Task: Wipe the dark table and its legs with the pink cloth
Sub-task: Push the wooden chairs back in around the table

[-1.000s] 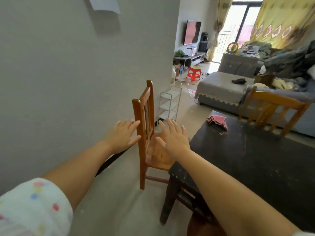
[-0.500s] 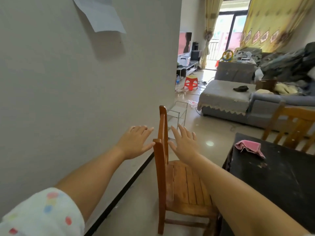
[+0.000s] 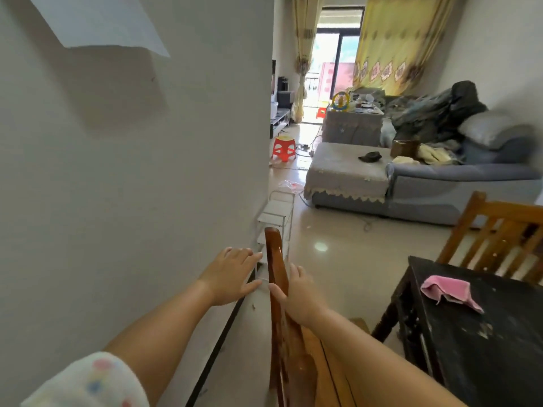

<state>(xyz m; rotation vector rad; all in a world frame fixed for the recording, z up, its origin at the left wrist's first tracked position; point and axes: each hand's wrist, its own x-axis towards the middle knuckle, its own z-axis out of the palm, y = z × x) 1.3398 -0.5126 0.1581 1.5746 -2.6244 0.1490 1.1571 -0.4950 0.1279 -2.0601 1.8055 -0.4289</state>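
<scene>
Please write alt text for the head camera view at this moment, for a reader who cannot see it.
A person's right hand grips the top rail of a wooden chair while the open left hand reaches beside it, next to a grey wall. To the right, a pink cloth lies untouched on a dark table; a sofa stands behind.

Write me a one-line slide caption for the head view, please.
Right hand grips the wooden chair back, left hand open beside it; pink cloth lies untouched on the dark table.

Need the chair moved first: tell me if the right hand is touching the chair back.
Touching: head view shows right hand gripping the wooden chair back, thumb wrapped around it.
</scene>
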